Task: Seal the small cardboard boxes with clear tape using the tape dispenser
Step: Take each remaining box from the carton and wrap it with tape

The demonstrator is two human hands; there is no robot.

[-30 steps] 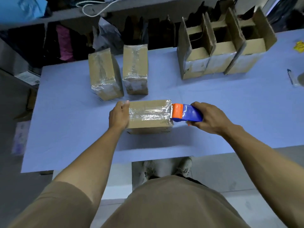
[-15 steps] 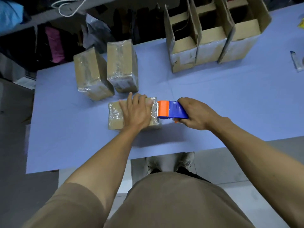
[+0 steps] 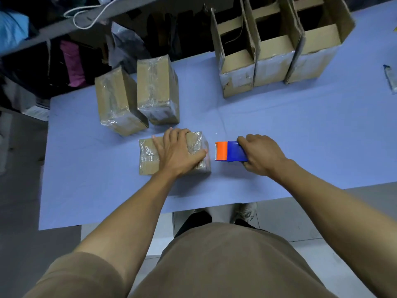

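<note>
A small cardboard box (image 3: 148, 155) with clear tape across its top lies on the blue table (image 3: 279, 130). My left hand (image 3: 178, 152) lies flat on top of it, fingers spread over the tape, thumb at the box's right edge. Just right of the box, a small gap away, my right hand (image 3: 261, 154) grips the blue and orange tape dispenser (image 3: 229, 151), orange end toward the box.
Two taped boxes, one (image 3: 117, 102) on the left and one (image 3: 158, 89) beside it, stand behind the one I hold. Three open boxes (image 3: 277, 59) stand in a row at the back right. A small object (image 3: 390, 77) lies at the right edge. Shelving runs behind the table.
My left hand moved from the box's left end onto its top. The dispenser, earlier against the box's right end, has pulled away to the right, leaving a gap.
</note>
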